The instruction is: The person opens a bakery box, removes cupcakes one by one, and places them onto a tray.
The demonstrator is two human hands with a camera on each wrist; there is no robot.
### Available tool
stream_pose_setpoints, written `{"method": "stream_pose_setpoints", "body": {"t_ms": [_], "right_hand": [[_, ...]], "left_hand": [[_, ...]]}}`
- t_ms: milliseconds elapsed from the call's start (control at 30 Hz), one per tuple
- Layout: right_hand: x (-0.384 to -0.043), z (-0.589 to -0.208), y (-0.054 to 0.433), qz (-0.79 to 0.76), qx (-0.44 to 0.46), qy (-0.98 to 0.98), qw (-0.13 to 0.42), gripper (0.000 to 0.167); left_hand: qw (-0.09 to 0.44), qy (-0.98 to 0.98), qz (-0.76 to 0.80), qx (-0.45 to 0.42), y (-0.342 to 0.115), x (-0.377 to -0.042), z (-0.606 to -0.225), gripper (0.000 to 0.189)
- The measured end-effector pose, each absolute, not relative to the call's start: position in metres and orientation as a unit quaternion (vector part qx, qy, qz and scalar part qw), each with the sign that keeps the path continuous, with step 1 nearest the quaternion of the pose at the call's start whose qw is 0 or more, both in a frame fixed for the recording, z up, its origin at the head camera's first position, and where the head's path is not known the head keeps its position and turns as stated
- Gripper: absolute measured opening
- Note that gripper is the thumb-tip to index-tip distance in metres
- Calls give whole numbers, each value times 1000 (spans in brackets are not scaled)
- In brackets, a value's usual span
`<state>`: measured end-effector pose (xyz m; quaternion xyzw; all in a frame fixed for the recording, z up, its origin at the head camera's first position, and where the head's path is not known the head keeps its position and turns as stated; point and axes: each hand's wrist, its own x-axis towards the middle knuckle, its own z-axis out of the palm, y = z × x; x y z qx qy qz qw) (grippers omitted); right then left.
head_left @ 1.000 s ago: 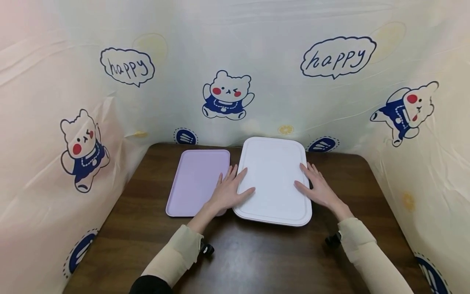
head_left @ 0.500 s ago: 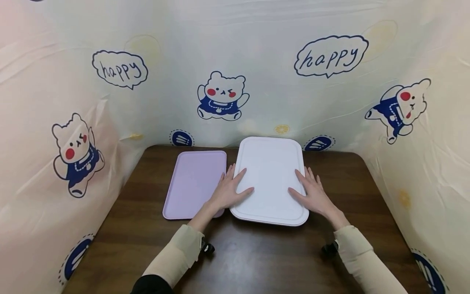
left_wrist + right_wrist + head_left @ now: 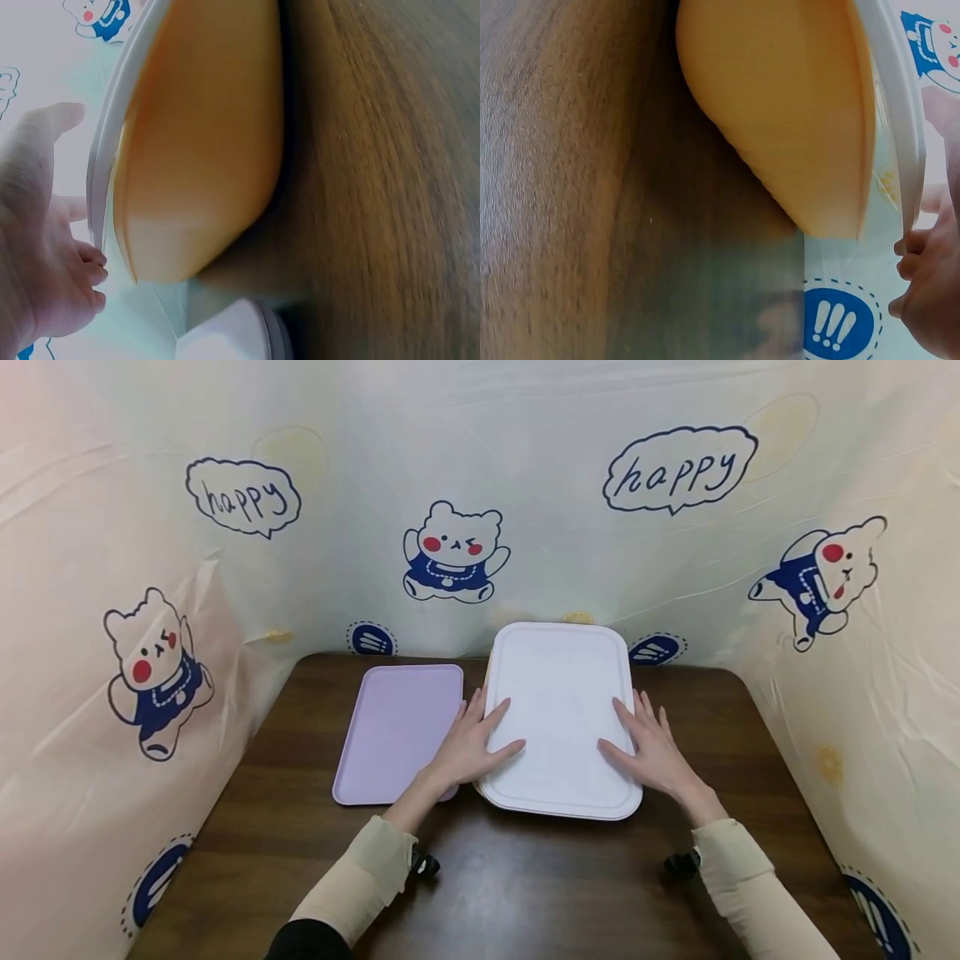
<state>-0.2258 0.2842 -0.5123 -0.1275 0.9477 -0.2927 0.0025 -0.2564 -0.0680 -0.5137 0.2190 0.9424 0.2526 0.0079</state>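
The person's left hand [image 3: 467,750] and right hand [image 3: 654,752] grip opposite edges of a white, rounded-rectangular, plastic-looking lid [image 3: 562,722], a gap showing between it and the smooth yellow-orange container [image 3: 206,142] beneath. Lid removal seems underway; the next move likely calls for lifting level.

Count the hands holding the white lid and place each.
2: the left hand grips the white lid at its left edge, the right hand at its right edge.

A dark brown, wood-grained table [image 3: 480,885] carries a pale purple tray [image 3: 401,731], lying flat, and an orange-yellow container [image 3: 202,127] standing just right of it
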Motion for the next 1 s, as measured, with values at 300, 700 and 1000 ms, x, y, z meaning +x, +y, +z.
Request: {"method": "stream_pose_setpoints", "body": {"t_ms": [300, 700, 1000], "right_hand": [[-218, -506, 307, -282, -117, 952, -26, 90], [-197, -507, 355, -309, -96, 943, -72, 83], [-181, -510, 396, -351, -44, 930, -96, 75]], "left_hand": [[0, 938, 230, 260, -46, -255, -508, 94], [50, 930, 196, 307, -3, -252, -511, 101], [67, 922, 160, 346, 35, -244, -514, 102]]}}
